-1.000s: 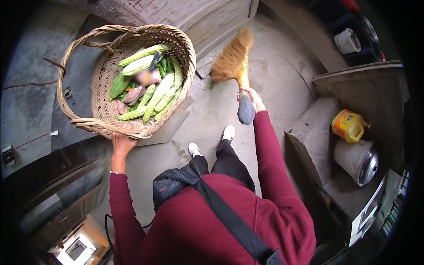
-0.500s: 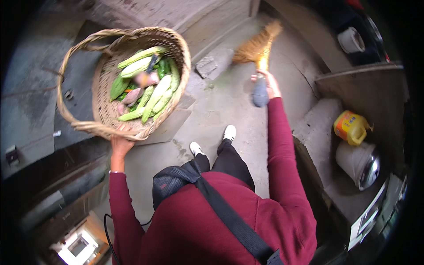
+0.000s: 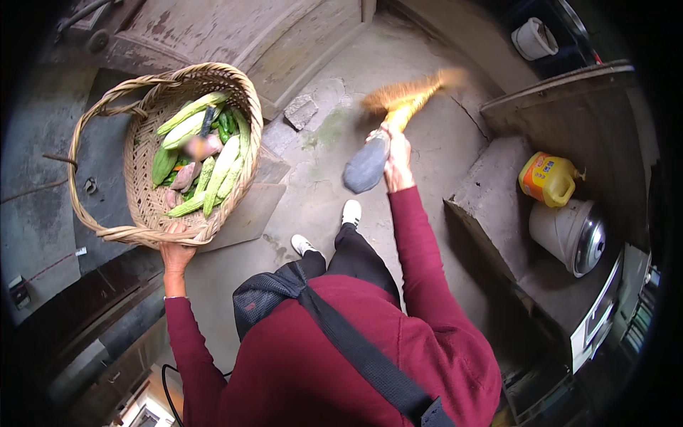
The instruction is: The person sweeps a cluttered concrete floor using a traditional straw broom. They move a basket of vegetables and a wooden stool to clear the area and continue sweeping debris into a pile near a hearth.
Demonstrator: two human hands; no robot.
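Note:
My left hand (image 3: 176,249) grips the near rim of a woven basket (image 3: 142,203) and holds it up at my left. Inside lie several green and pale gourds (image 3: 210,171) and other vegetables. My right hand (image 3: 396,155) is closed around the handle of a straw hand broom (image 3: 402,99), reaching forward over the concrete floor (image 3: 320,192). The broom's bristles are blurred and point up and to the right; its dark grey handle end (image 3: 366,167) sticks out toward me. My two white shoes (image 3: 350,212) show below the broom.
A loose stone block (image 3: 301,111) lies on the floor beside a worn wooden step (image 3: 284,50). At the right, a concrete ledge (image 3: 491,192) carries a yellow oil jug (image 3: 548,179) and a white-and-metal pot (image 3: 573,233). A white cup (image 3: 535,39) sits at top right.
My right hand has swung the broom across the floor to the right and farther from me. The basket has stayed held up in my left hand.

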